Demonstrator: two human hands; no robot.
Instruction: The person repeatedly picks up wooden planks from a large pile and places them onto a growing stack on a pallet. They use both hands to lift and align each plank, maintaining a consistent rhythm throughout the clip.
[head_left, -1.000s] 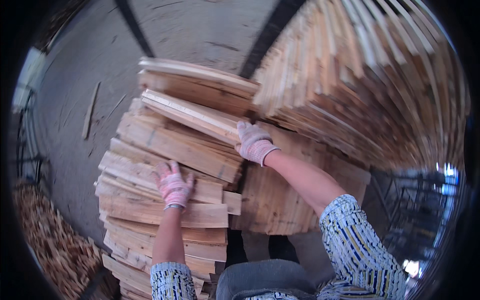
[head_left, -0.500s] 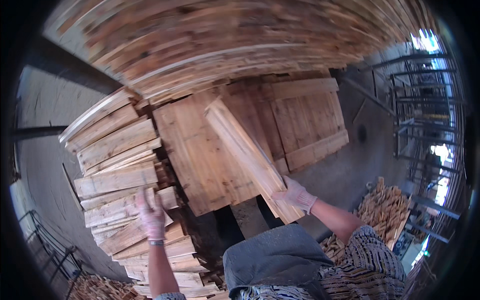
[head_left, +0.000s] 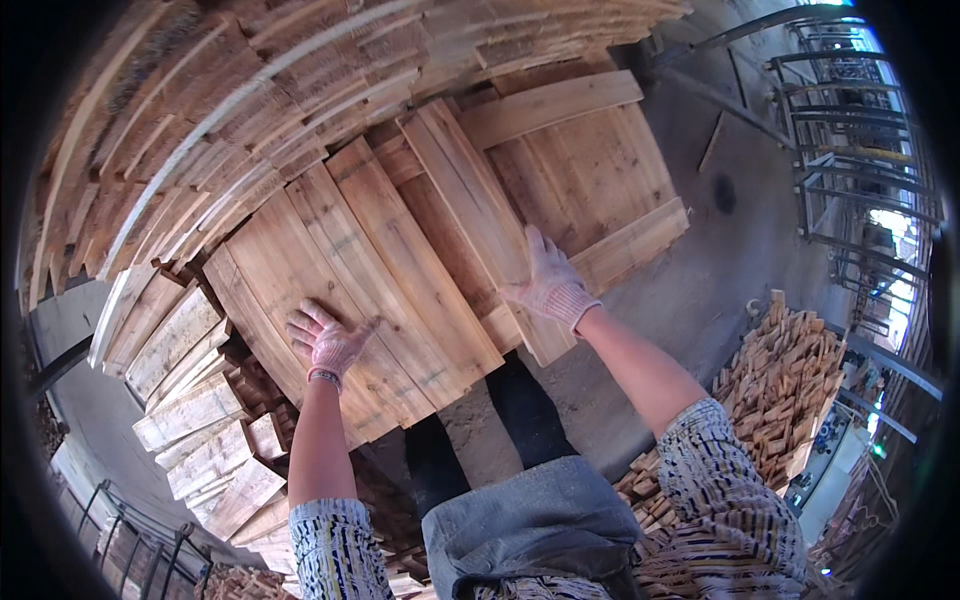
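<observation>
My gloved left hand (head_left: pixel 332 342) is spread over the boards of a wide wooden panel (head_left: pixel 390 375), its fingers apart and nothing in them. At the panel's right part, a long pale wooden plank (head_left: pixel 465 205) lies slantwise over the gap beside a darker board. My gloved right hand (head_left: pixel 553 280) grips this plank along its right edge near the lower end, thumb on top; the underside is hidden. Right of the plank, a framed section (head_left: pixel 580 165) shows darker boards between two cross strips.
A tall stack of boards (head_left: pixel 300 100) rises along the far side. More loose planks (head_left: pixel 190 420) are piled at left. A heap of small wood pieces (head_left: pixel 780 390) lies at lower right, near metal racks (head_left: pixel 850 150). A grey apron (head_left: pixel 530 520) covers my lap.
My right hand has swung the plank away from me and laid it over the panel. My left hand has left the pile at left and come onto the panel. The view has shifted.
</observation>
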